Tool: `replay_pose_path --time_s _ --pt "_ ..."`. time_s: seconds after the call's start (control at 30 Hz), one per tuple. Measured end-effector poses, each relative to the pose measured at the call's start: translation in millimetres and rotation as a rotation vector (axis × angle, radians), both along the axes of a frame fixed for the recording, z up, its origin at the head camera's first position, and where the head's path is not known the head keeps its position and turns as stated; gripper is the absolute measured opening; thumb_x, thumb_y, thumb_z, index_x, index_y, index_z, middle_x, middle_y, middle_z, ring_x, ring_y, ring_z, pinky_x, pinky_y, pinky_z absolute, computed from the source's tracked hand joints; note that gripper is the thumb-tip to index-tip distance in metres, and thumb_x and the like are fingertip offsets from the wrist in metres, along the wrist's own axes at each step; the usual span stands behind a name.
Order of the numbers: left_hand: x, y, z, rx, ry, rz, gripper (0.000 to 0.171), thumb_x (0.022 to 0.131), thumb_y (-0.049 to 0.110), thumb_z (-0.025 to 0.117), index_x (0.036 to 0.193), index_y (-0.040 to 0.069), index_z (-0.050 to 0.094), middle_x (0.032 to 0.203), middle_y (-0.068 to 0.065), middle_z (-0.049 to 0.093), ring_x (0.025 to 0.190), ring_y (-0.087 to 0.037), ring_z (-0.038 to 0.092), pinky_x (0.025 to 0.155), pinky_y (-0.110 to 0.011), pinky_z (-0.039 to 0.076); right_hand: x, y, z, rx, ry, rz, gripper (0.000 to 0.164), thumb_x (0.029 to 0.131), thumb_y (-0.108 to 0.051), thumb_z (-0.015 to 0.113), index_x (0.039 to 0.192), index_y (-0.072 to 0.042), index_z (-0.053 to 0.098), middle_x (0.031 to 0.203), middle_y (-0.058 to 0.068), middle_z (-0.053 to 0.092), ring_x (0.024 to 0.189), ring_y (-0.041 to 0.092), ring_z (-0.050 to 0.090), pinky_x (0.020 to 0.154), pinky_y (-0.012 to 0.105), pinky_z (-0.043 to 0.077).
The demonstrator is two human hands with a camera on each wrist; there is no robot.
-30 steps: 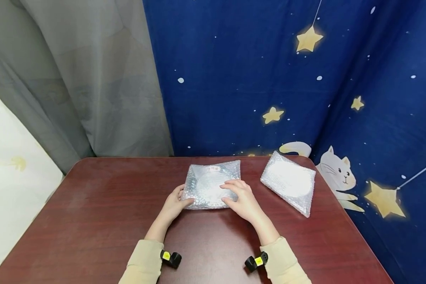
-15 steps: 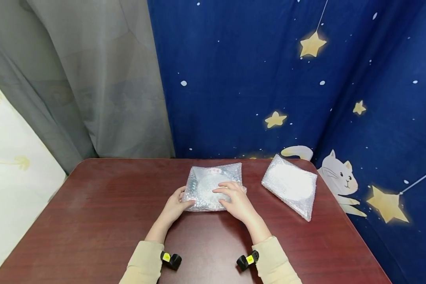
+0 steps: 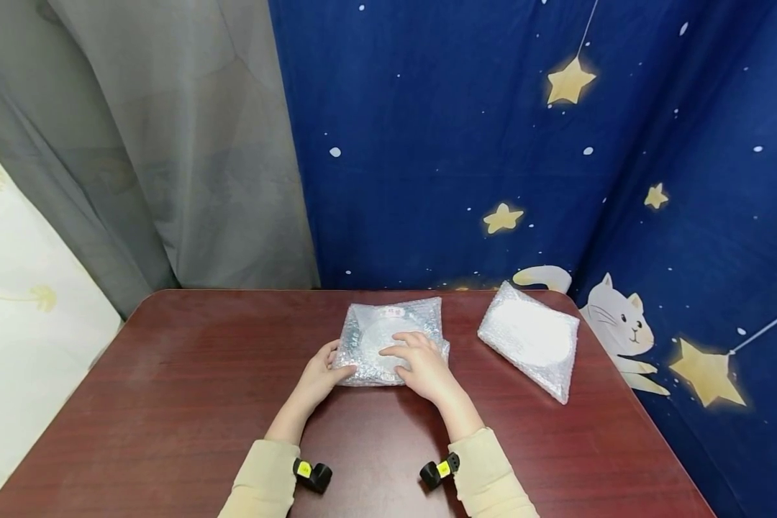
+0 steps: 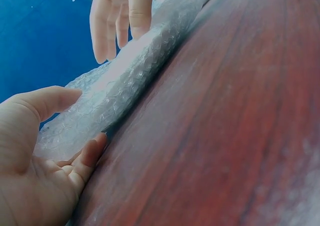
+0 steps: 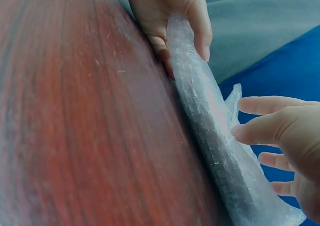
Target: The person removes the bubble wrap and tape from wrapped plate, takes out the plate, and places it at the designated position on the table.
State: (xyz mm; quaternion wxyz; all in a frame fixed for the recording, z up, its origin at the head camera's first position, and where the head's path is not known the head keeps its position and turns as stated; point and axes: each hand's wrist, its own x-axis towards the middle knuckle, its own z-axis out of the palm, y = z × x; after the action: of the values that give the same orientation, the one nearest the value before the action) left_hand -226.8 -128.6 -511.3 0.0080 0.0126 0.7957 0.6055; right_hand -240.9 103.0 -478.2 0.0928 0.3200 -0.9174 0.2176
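A flat bubble-wrap package (image 3: 377,337) with a small red-lettered label lies on the table in the head view. My left hand (image 3: 319,373) holds its left edge, thumb on top and the other fingers underneath, as the left wrist view also shows. Over the package's right half is my right hand (image 3: 425,368), fingers spread and loosely bent. In the right wrist view, the right thumb and fingers (image 5: 262,131) lie close over the wrapped package (image 5: 205,105) without closing round it. Whether they touch the wrap is hard to tell. What the wrapping contains looks round and pale.
A second bubble-wrap package (image 3: 526,338), white inside, lies at an angle near the far right corner of the dark red wooden table (image 3: 201,374). Grey (image 3: 226,144) and blue star-patterned curtains (image 3: 427,144) hang behind the table's far edge.
My right hand has slid a little leftward over the package, uncovering more of its right edge. The left hand keeps its hold. The head view has shifted slightly.
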Motion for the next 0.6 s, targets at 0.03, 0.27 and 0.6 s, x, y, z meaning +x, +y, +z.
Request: replay_pose_path --time_s 0.03,0.27,0.6 --pt "0.2 -0.2 -0.3 0.001 0.0 -0.001 0.07 0.082 0.011 0.074 0.141 -0.004 0.04 0.128 -0.025 0.054 0.118 -0.033 0.053 0.095 -0.047 0.045 0.1 -0.5 -0.6 0.008 -0.007 0.001 0.037 0.083 -0.008 0.073 0.116 -0.025 0.07 0.134 0.008 0.053 0.126 0.028 0.042 0.101 0.054 0.033" --pt "-0.4 -0.6 -1.6 0.012 0.006 -0.011 0.07 0.082 0.01 0.074 0.141 -0.003 0.039 0.128 -0.024 0.055 0.117 -0.032 0.053 0.094 -0.045 0.046 0.9 -2.6 -4.0 0.057 -0.038 0.006 0.039 0.086 -0.007 0.07 0.12 -0.025 0.068 0.138 0.011 0.049 0.128 0.03 0.04 0.102 0.058 0.031" --pt "-0.9 -0.3 -1.9 -0.004 -0.001 -0.012 0.071 0.083 0.012 0.074 0.142 -0.003 0.038 0.131 -0.026 0.052 0.121 -0.034 0.049 0.097 -0.049 0.043 2.9 -2.9 -8.3 0.048 -0.092 0.0 0.037 0.087 -0.006 0.063 0.119 -0.023 0.068 0.14 0.015 0.046 0.13 0.032 0.038 0.1 0.062 0.032"
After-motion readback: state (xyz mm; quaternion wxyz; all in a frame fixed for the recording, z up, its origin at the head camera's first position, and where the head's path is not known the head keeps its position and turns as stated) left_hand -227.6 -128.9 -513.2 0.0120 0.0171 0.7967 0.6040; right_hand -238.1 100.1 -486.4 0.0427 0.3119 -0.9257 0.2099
